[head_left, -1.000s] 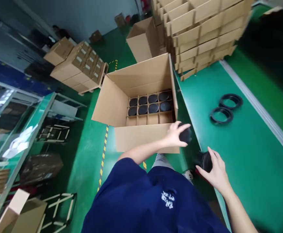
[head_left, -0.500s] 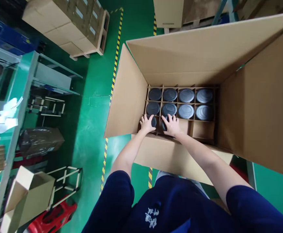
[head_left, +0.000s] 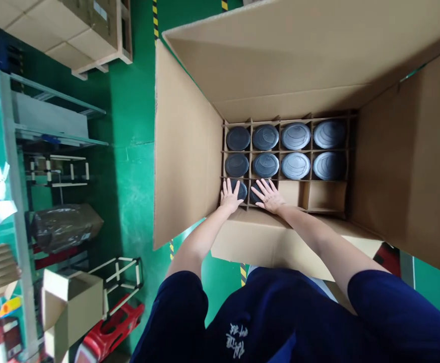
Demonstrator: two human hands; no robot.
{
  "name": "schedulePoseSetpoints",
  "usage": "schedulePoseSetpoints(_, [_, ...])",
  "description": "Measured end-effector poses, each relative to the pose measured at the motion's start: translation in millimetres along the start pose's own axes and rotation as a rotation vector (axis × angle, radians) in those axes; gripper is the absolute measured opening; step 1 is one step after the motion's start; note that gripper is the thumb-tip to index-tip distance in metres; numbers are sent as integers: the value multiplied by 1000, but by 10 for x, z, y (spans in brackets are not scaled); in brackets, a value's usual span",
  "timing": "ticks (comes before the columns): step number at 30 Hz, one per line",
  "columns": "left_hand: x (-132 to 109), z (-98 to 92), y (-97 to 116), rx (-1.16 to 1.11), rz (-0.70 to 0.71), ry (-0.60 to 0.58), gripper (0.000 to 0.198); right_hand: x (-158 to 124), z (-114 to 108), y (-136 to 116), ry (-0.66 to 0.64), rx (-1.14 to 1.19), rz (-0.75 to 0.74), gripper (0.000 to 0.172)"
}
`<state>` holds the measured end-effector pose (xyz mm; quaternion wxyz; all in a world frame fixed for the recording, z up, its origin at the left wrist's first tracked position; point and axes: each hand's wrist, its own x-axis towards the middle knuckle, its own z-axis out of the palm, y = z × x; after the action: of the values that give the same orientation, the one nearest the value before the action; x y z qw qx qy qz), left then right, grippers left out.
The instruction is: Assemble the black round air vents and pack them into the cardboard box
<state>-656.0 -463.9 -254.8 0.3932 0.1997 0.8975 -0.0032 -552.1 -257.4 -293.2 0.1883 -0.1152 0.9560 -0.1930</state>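
A large open cardboard box (head_left: 189, 151) holds a cardboard divider grid (head_left: 265, 121). Dark round-topped items (head_left: 265, 165), which look like lidded containers, fill the two far rows of cells. In the near row, my left hand (head_left: 230, 197) lies with spread fingers on the dark round top (head_left: 242, 190) in the leftmost cell. Beside it, my right hand (head_left: 269, 196) rests, fingers also apart, over another dark round top (head_left: 256, 194) in the second cell. The two cells to the right in that row show bare cardboard (head_left: 327, 195).
Stacked cartons on a wooden pallet (head_left: 102, 63) stand at the upper left. A metal-framed workbench (head_left: 15, 201) runs along the left side. A small open carton (head_left: 79, 302) and a red plastic stool (head_left: 117, 325) are at the lower left.
My fingers have gone from curled around the two near tops to flatter and more spread over them. The view has shifted closer to the box.
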Motion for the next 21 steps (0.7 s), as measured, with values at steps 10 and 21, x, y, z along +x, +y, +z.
schedulePoseSetpoints(10, [-23, -221, 48, 138, 26, -45, 88, -206, -482, -32, 20, 207, 140, 78])
schedulePoseSetpoints(21, [173, -553, 672, 33, -47, 487, 89, -2274, -1025, -102, 474, 333, 196, 50])
